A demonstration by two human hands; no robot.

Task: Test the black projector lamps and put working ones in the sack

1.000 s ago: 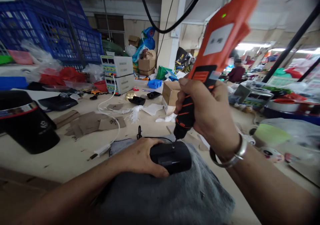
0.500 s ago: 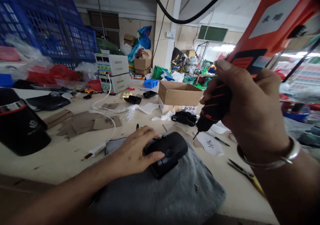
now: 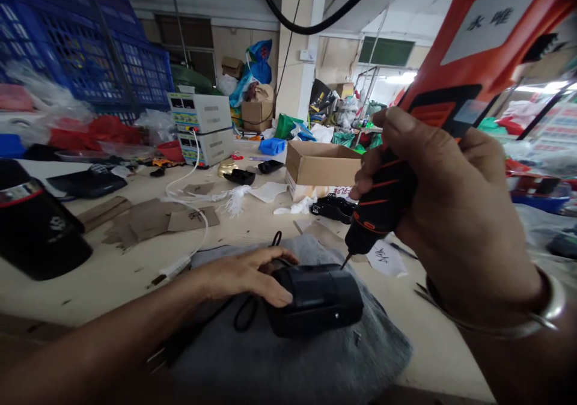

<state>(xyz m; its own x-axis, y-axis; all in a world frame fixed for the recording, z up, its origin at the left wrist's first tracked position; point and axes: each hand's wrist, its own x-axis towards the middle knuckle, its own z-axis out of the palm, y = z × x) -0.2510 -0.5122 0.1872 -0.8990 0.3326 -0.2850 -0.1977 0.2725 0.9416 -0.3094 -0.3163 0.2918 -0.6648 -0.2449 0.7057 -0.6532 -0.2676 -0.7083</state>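
My left hand (image 3: 246,276) rests over the near end of a black plastic housing (image 3: 315,301), its fingers curled onto the top. The housing lies on a grey felt cloth (image 3: 376,333), and a thin black cord (image 3: 246,315) loops out beside it. My right hand (image 3: 455,213) grips an orange and black electric screwdriver (image 3: 383,204) upright. Its fine bit (image 3: 345,261) points down at the far top edge of the housing, very close to it, though I cannot tell whether they touch. A metal bangle circles my right wrist.
A cardboard box (image 3: 322,164) and stacked bench power supplies (image 3: 201,128) stand beyond the cloth. A white cable (image 3: 187,213), cardboard scraps (image 3: 148,225) and a large black cylinder (image 3: 36,225) lie to the left. Blue crates (image 3: 90,50) tower at the back left.
The housing has been turned and now lies lengthwise, with its cord showing. The screwdriver has come down to it, and my left hand has shifted to its near end.
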